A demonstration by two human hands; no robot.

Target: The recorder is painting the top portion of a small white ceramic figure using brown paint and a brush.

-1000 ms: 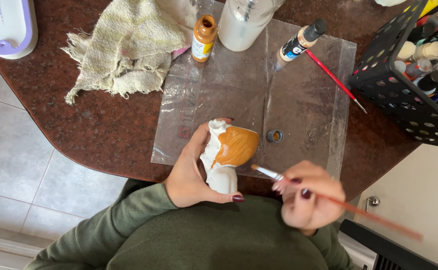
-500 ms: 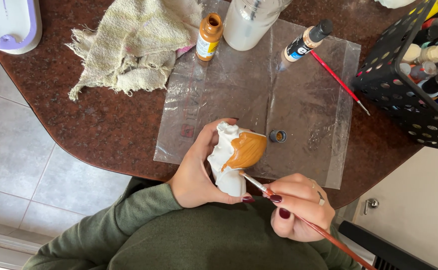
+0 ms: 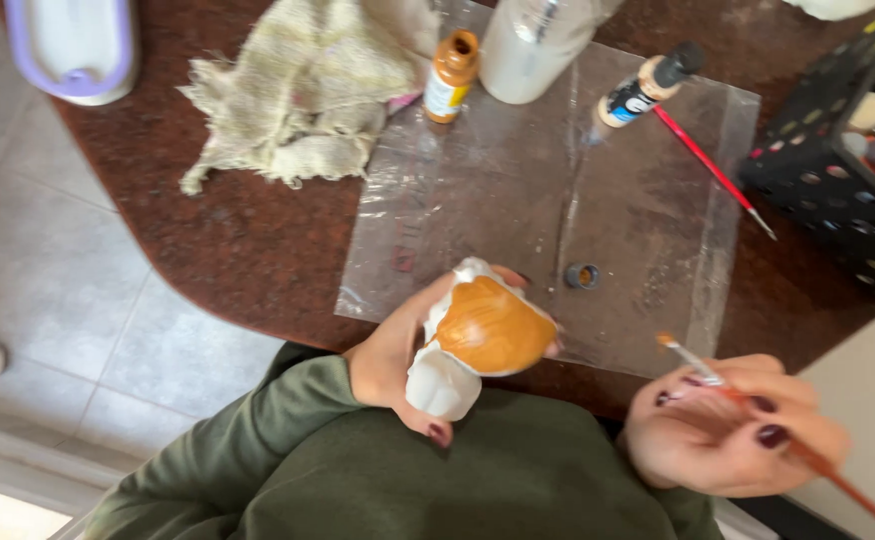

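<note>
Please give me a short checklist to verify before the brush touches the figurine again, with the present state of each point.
1. Left hand grips the white and orange figurine firmly: ok.
2. Right hand holds the paintbrush with its tip off the figurine: ok.
3. Paint on the brush tip: ok, it looks orange.
4. Clear plastic sheet covers the table under the work: ok.
5. Orange paint bottle stands upright on the sheet: ok; cap closed: cannot tell.
6. Small cap on the sheet holds paint: cannot tell.
</note>
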